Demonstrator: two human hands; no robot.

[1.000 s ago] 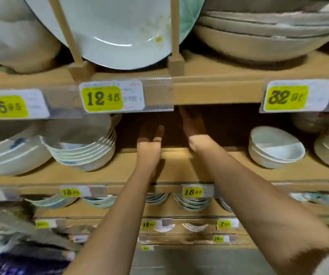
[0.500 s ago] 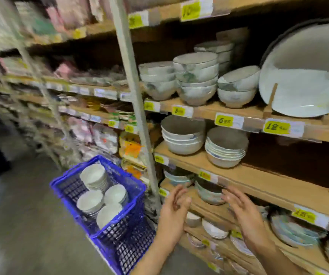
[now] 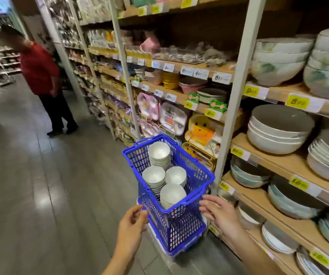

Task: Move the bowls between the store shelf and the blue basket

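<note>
Grip, left: left hand (image 3: 132, 223) is released, fingers loosely spread and holding nothing, fingertips right at the near left corner of the blue basket (image 3: 179, 233). Whether they actually touch the mesh is hard to call from this angle.
Grip, right: right hand (image 3: 218, 212) is released as well, fingers straight and fanned, palm turned inward, just beside the basket's near right rim, and nothing is in it.
Basket: low in the aisle on the floor (image 3: 40, 175) side of the shelf (image 3: 278, 161), close to its foot and framed by the two hands. Both handles are folded down along the rim.
Bowls in the basket: small white bowls (image 3: 172, 192) in four stacks, all mouth up. The tallest stack (image 3: 159, 153) is at the far end, two more sit side by side in the middle, and one is nearest the hands.
Shelf: wooden boards rise in tiers on the right, loaded with large bowls (image 3: 278, 133) nested in piles, pale outside and grey inside.
Price tags: yellow price tags (image 3: 297, 102) are clipped along the board edges, their numbers too blurred to read.
Post: a white upright post (image 3: 237, 96) stands just behind the basket's far right corner.
Aisle: a person (image 3: 38, 70) in a red top and dark trousers stands well apart, up the aisle on the left.
</note>
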